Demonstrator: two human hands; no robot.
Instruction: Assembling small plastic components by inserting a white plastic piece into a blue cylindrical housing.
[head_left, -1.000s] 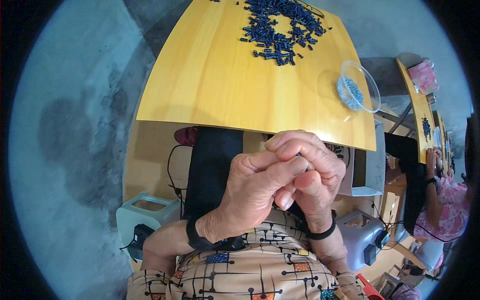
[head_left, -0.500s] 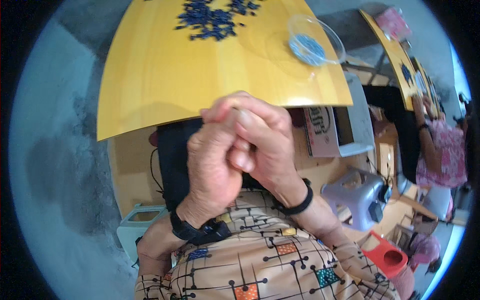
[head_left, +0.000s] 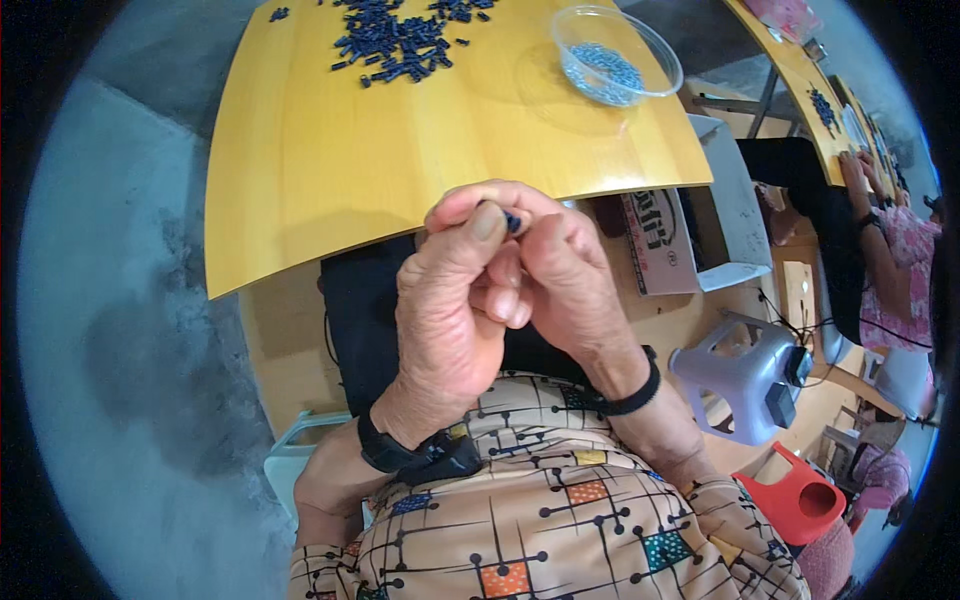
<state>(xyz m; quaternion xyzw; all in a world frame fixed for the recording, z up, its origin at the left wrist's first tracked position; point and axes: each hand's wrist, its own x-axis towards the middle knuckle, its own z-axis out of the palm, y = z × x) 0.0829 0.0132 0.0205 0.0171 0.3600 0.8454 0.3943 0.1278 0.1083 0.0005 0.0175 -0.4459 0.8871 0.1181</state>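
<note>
My two hands meet just in front of the table's near edge. A small dark blue plastic piece [head_left: 513,222] shows at the fingertips between them. My left hand [head_left: 445,315] is closed in a pinch on it, the thumb pressed over its end. My right hand [head_left: 580,285] is closed beside it, fingers curled against the left ones; anything within its grip is hidden. A pile of similar dark blue pieces [head_left: 395,45] lies on the yellow table [head_left: 330,160]. Right of the pile stands a clear plastic bowl [head_left: 660,55] with small silvery-blue parts [head_left: 603,75] in it.
An open cardboard box [head_left: 735,220] stands under the table's right side. Near it are a grey-purple stool [head_left: 745,385] and a red stool [head_left: 795,495]. A pale green stool [head_left: 300,435] is at my left. Another person [head_left: 890,250] works at a table on the right.
My interlocked hands have loosened slightly, and the thumbs have come apart. The dark blue piece now shows between the fingertips. The whole view has shifted a little.
</note>
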